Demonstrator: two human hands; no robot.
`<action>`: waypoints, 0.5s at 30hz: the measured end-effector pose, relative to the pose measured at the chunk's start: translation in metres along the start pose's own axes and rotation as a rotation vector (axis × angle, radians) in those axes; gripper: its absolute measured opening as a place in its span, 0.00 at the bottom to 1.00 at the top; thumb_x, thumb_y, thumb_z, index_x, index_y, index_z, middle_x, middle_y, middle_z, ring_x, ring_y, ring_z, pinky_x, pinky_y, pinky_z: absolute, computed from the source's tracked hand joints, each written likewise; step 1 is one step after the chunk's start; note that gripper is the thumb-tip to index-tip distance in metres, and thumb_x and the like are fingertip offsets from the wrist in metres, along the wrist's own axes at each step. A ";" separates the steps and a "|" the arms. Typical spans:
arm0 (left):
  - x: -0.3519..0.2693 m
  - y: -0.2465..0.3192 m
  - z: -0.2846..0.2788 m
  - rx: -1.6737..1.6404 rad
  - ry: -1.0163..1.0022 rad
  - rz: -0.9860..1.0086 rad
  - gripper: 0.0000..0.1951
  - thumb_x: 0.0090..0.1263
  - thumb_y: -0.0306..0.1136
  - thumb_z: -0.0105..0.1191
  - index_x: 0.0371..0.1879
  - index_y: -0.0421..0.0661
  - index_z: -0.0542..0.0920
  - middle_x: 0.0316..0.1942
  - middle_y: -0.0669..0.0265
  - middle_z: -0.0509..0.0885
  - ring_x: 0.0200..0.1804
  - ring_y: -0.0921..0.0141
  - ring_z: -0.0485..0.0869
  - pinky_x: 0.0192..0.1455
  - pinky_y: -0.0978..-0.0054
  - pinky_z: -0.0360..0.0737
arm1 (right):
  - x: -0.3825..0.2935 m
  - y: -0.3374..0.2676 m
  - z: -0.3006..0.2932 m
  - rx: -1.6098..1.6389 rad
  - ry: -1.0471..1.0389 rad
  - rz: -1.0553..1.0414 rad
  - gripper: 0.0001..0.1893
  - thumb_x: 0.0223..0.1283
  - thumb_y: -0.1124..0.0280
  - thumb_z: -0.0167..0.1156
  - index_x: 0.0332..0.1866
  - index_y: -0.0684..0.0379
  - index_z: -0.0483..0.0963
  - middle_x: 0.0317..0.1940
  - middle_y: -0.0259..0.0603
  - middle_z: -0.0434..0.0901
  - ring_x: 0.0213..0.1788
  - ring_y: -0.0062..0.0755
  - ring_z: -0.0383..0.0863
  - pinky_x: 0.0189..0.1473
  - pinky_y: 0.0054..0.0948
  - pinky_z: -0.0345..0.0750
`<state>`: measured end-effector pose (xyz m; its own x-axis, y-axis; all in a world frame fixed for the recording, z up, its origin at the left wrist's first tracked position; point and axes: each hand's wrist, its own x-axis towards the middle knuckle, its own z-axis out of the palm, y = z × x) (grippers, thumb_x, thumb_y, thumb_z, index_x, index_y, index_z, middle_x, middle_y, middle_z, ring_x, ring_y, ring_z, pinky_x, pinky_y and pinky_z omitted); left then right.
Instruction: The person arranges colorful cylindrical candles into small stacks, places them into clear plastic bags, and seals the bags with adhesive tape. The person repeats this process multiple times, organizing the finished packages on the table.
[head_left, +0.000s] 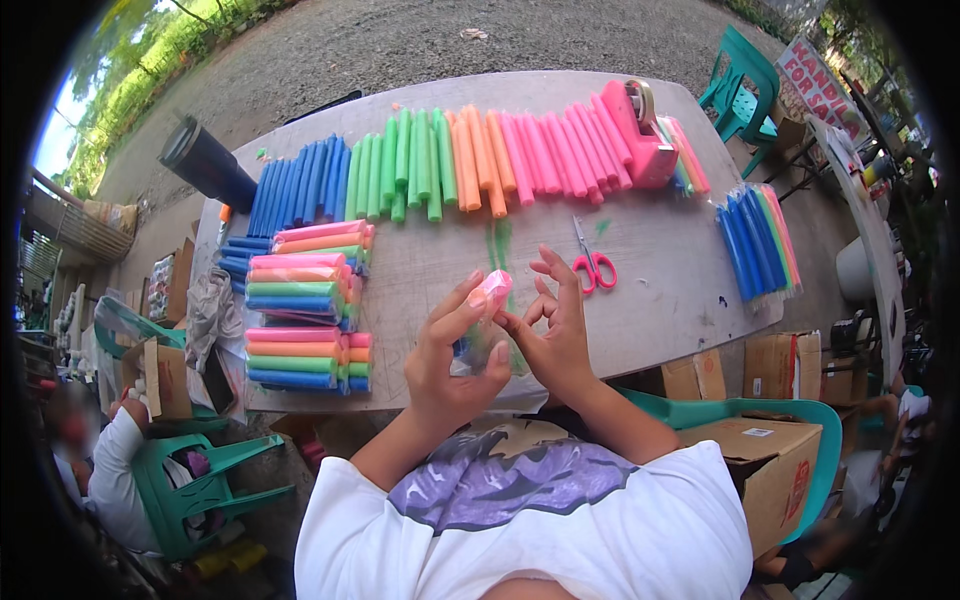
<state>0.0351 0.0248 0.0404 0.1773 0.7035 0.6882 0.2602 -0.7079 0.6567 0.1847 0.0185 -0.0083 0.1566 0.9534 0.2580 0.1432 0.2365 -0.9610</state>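
Upright above the table's near edge is a plastic-wrapped candle pack (493, 291), seen nearly end-on with pink and orange at its top. My left hand (454, 345) holds it from the left between fingers and thumb. The thumb tip of my right hand (555, 326) touches the pack's wrapper, while its other fingers are raised and spread. Pink-handled scissors (594, 266) lie on the table to the right, beyond my right hand. Loose candles in blue (300, 184), green (405, 165), orange (476, 157) and pink (562, 154) form a row across the far side.
Wrapped packs (296, 360) are stacked on the table (667, 300) at left. A pink tape dispenser (649, 142) and dark tumbler (206, 165) stand at the back. Another wrapped pack (757, 244) lies by the right edge. A person (120, 472) sits at lower left. Cardboard box (765, 465) sits beside me.
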 end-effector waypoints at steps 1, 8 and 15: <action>-0.002 -0.002 0.000 0.008 0.005 -0.002 0.18 0.69 0.18 0.57 0.57 0.42 0.75 0.59 0.42 0.81 0.60 0.51 0.84 0.60 0.64 0.83 | 0.001 -0.001 -0.002 -0.027 0.006 -0.023 0.45 0.58 0.75 0.72 0.78 0.56 0.54 0.61 0.47 0.66 0.43 0.18 0.78 0.71 0.42 0.68; -0.005 -0.012 0.001 0.040 0.017 0.002 0.17 0.70 0.19 0.56 0.57 0.41 0.75 0.58 0.42 0.82 0.58 0.51 0.85 0.58 0.63 0.84 | 0.006 -0.014 -0.013 0.147 -0.012 -0.078 0.45 0.57 0.70 0.73 0.78 0.56 0.55 0.64 0.48 0.65 0.45 0.20 0.78 0.68 0.44 0.70; -0.008 -0.015 0.000 0.089 0.013 0.057 0.19 0.70 0.18 0.55 0.58 0.46 0.76 0.59 0.42 0.81 0.58 0.49 0.85 0.55 0.62 0.85 | 0.016 -0.015 -0.021 -0.041 0.109 -0.189 0.12 0.66 0.63 0.66 0.50 0.56 0.83 0.62 0.44 0.68 0.57 0.32 0.74 0.58 0.32 0.72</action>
<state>0.0296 0.0295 0.0249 0.1823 0.6614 0.7276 0.3336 -0.7377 0.5869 0.2061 0.0263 0.0122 0.2276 0.8661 0.4449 0.2197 0.3995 -0.8900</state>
